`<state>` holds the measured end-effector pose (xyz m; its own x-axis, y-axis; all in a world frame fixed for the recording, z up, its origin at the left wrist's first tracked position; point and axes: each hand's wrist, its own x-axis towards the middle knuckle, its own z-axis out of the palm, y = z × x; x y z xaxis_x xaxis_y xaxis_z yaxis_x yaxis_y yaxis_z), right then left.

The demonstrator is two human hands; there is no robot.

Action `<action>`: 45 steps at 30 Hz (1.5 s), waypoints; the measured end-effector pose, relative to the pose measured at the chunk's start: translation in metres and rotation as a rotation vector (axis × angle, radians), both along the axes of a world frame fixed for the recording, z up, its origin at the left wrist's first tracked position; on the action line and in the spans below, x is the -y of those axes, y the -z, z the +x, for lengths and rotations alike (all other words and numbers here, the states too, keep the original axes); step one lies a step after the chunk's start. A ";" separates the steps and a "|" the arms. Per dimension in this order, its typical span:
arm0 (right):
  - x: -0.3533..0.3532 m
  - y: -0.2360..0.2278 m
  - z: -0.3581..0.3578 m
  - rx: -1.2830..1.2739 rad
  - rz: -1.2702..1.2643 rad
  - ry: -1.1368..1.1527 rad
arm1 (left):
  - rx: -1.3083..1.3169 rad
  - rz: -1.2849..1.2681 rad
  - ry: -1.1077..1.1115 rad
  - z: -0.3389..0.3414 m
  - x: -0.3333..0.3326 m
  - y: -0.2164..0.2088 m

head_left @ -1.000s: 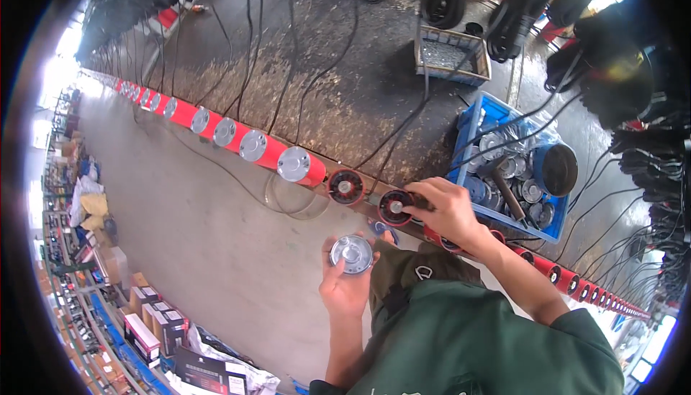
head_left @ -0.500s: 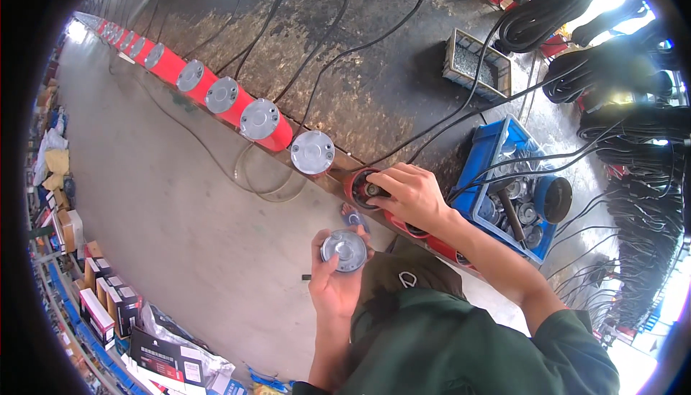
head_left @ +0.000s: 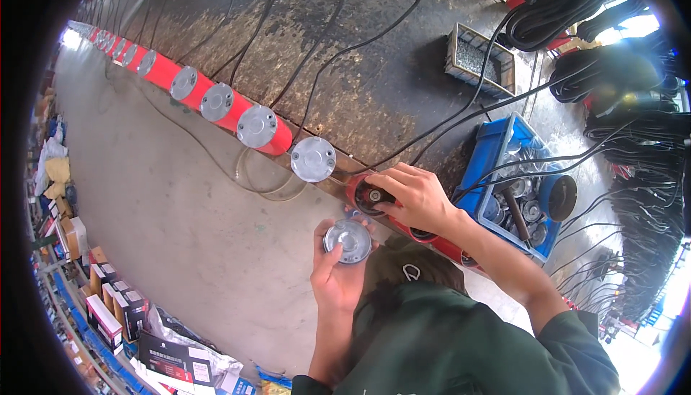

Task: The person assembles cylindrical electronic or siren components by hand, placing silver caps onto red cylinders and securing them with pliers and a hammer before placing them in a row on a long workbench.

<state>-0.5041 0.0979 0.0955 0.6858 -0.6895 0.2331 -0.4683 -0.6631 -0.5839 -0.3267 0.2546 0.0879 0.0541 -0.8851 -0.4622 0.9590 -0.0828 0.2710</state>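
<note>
My left hand (head_left: pixel 337 276) is closed round a round silver metal end cap (head_left: pixel 348 241), its hollow inner face turned up, held over the floor. My right hand (head_left: pixel 421 199) is at the open end of a red cylindrical housing (head_left: pixel 354 192), fingers and thumb closed on its rim. A dark ring and a small round shaft end (head_left: pixel 375 196) show inside that opening. Just left stands a cylinder topped with a silver cap (head_left: pixel 313 159). Closer to my body, more uncapped red cylinders (head_left: pixel 448 248) stand in the same row, partly behind my right forearm.
Capped red cylinders (head_left: pixel 268 132) line the edge of a worn workbench (head_left: pixel 374 71), with black cables trailing across it. A blue crate (head_left: pixel 481 152) holds metal caps and a hammer (head_left: pixel 517 215). Beyond is a box of small screws (head_left: pixel 468 57). Coiled cables (head_left: pixel 547 21) fill the right; cartons (head_left: pixel 169 355) lie lower left.
My right fingers have drawn back slightly from the opening, so the shaft end shows more. My left hand with the end cap has moved slightly up and right.
</note>
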 end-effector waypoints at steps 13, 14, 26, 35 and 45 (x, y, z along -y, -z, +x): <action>0.006 0.006 -0.005 -0.004 0.054 -0.048 | 0.004 -0.024 -0.005 0.006 0.015 -0.004; 0.006 0.006 -0.006 -0.017 0.059 -0.054 | 0.004 -0.023 -0.003 0.007 0.016 -0.005; -0.030 -0.055 -0.005 0.077 -0.037 -0.137 | 0.112 -0.085 -0.065 -0.010 0.024 -0.019; -0.031 -0.073 -0.022 0.013 0.571 0.219 | 0.617 0.130 0.315 -0.024 0.008 -0.048; 0.017 -0.036 -0.023 -0.010 0.844 0.312 | 1.565 -0.175 0.203 -0.011 0.058 -0.004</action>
<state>-0.5268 0.0808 0.1315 0.4377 -0.7842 -0.4398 -0.5627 0.1426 -0.8143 -0.3373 0.1966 0.0917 0.2381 -0.9705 0.0383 -0.2873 -0.0328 0.9573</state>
